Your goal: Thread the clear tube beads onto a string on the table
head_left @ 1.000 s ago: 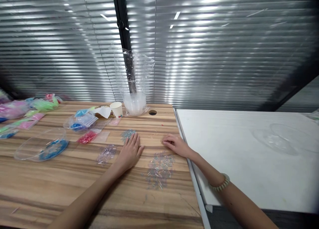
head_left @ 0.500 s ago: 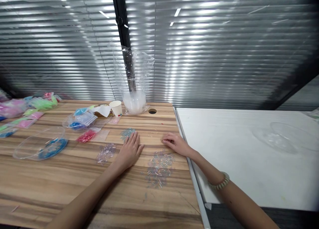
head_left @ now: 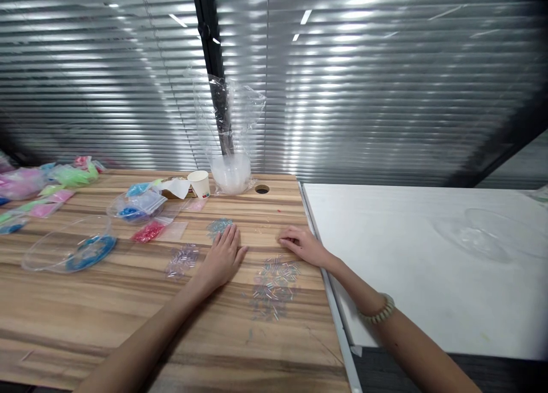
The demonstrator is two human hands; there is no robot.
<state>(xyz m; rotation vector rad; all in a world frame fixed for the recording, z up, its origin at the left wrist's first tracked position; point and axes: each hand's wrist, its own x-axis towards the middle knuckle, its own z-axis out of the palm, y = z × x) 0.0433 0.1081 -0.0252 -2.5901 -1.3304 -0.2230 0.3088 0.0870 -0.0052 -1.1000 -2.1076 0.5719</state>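
My left hand lies palm down on the wooden table, its fingers stretched out and thumb apart. Its fingertips reach the edge of a small pile of teal tube beads. Left of that wrist is a pile of pale purple tube beads. My right hand rests near the table's right edge with fingers bent together and fingertips low on the wood; whatever they may pinch is too small to make out. Between and below both hands spreads a larger pile of clear, iridescent tube beads.
Left stand a clear dish with blue beads, a bag of red beads and several coloured bags. A paper cup and bagged plastic bowls stand behind. A white table adjoins at right, holding clear dishes.
Both hands stay almost in the same place. The whole view has shifted very slightly; the bead piles look the same.
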